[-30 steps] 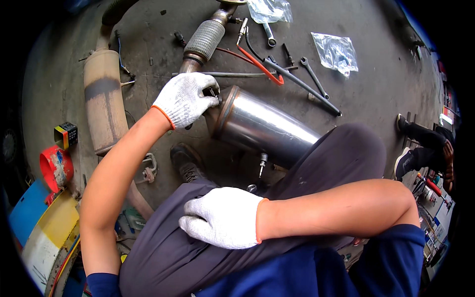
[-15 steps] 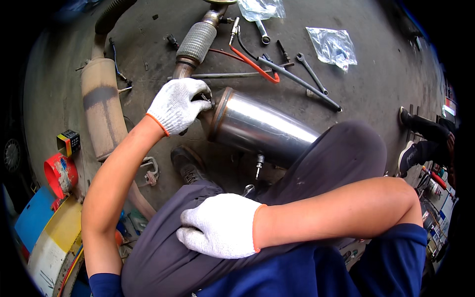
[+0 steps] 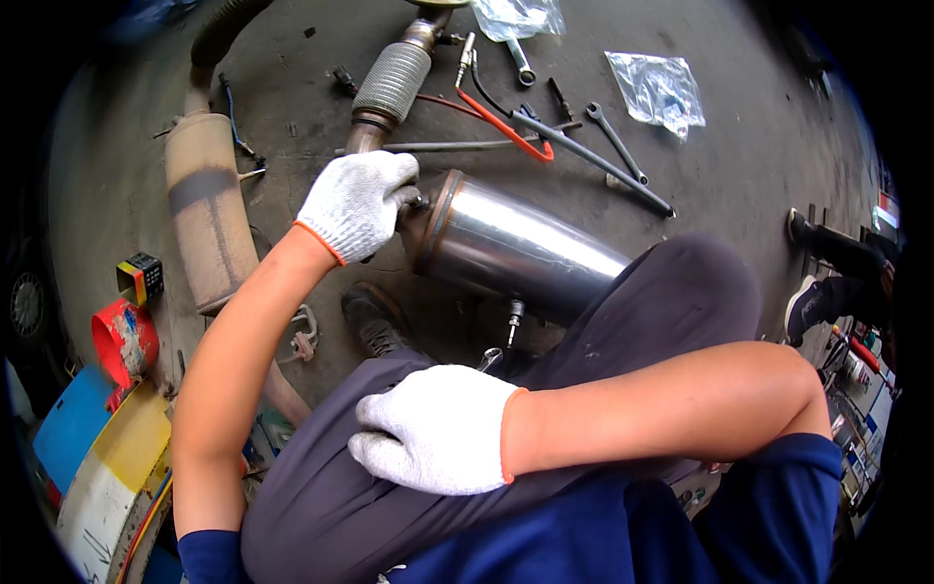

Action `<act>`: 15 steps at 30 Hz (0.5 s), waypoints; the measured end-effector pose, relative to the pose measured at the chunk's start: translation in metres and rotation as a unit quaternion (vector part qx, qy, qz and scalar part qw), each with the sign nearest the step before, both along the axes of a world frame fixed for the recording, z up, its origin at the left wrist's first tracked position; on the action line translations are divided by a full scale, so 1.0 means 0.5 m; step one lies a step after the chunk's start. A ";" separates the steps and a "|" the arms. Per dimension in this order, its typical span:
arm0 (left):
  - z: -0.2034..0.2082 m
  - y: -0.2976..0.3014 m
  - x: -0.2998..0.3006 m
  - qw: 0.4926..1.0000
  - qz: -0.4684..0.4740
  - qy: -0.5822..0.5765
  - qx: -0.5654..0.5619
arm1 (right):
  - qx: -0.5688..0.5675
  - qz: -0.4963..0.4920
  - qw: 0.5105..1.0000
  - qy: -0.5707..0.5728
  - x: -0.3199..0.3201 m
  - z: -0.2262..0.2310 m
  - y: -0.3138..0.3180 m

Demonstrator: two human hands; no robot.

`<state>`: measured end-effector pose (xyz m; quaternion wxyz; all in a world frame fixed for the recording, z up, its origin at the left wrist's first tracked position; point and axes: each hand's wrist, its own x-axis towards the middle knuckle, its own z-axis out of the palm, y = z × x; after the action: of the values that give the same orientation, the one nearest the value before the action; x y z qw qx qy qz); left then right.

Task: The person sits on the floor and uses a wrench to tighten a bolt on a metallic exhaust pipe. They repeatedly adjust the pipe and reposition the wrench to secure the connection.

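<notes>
While resting the right hand (image 3: 435, 430) on a trouser leg (image 3: 316, 453) near 6 o'clock, got the left hand (image 3: 358, 200) at 10 with fingers curled beside a small fitting (image 3: 420, 201) by the shiny canister (image 3: 530, 238) near 1 o'clock. Can't tell if grasping it or clenching the right.

1. Head view: left fisheye of a worn pair, looking steeply down past the lap (image 3: 311, 477) to the floor (image 3: 744, 180).
2. Close range: right hand (image 3: 438, 428) nearer the lens, left hand (image 3: 358, 198) farther out.
3. Wide sweep; straight edges bow toward the rim.
</notes>
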<state>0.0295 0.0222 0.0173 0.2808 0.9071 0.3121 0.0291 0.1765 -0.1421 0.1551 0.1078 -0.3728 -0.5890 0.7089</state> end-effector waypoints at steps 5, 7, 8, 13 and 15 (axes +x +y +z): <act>0.000 -0.012 -0.006 0.999 0.039 -0.011 -0.026 | 0.002 0.012 1.000 0.003 -0.008 0.000 0.000; -0.004 -0.013 -0.006 0.999 0.045 -0.020 -0.022 | 0.010 0.020 1.000 -0.011 -0.009 -0.005 -0.008; 0.000 -0.003 -0.007 0.999 0.038 -0.008 -0.012 | 0.007 0.018 1.000 -0.012 -0.011 -0.006 -0.010; 0.011 -0.002 0.008 0.999 0.037 0.023 -0.005 | -0.003 0.019 1.000 0.013 -0.003 0.007 -0.014; 0.010 -0.018 0.001 0.999 0.028 0.036 -0.009 | 0.000 0.009 1.000 0.016 -0.004 0.006 -0.007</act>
<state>0.0299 0.0134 0.0225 0.2765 0.8958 0.3481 0.0011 0.1746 -0.1458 0.1582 0.1108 -0.3562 -0.5907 0.7155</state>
